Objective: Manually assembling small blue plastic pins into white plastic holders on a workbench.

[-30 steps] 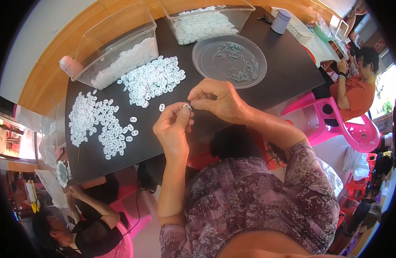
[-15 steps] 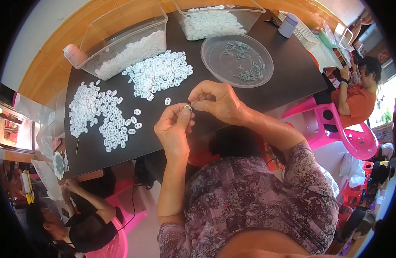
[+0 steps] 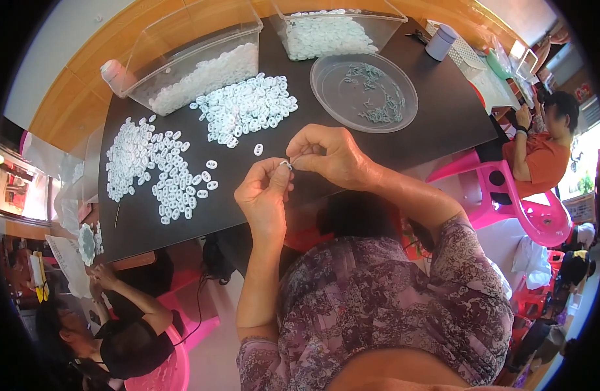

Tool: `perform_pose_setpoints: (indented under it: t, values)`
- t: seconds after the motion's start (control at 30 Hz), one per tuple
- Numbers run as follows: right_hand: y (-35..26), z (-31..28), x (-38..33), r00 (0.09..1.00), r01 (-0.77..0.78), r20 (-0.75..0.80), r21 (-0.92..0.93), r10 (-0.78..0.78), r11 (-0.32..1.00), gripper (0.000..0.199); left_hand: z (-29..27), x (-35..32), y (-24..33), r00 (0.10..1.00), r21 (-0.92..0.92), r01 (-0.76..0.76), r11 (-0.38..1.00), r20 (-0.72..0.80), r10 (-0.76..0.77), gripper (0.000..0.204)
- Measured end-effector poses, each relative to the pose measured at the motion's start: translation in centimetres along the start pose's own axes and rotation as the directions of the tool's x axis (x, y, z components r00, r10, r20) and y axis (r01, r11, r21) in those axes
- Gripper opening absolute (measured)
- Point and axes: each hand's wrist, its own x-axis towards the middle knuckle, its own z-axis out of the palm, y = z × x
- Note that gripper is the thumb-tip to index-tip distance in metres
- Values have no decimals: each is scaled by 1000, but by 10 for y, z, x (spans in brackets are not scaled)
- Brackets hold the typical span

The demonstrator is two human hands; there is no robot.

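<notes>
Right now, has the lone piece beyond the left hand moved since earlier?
No: the lone piece keeps its spot beside the upper heap; only the view shifted.

held piece (image 3: 285, 165): white | left pieces (image 3: 127, 156): white, dark-dotted | far bits (image 3: 386, 112): grey-green | table (image 3: 231, 179): dark brown | far-right cup (image 3: 441, 43): pale lavender | near shirt (image 3: 391, 293): purple, mottled print | right chair (image 3: 541, 219): hot pink | far wall (image 3: 72, 85): orange-brown

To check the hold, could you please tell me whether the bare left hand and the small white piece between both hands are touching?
Touching: the head view shows the left hand pinching the small white piece between thumb and forefinger.
</notes>
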Motion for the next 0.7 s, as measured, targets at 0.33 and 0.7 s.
perform_pose_setpoints:
  t: [0.33,0.7]
  values:
    - [2,6,-1,1000,3,20,-2,-3,1000,13,-3,-8,-2,998,75,-57,996,4,56,6]
    - [9,23,-1,999,-37,-11,54,38,998,11,-7,-11,-9,995,-2,-45,999,-94,44,7]
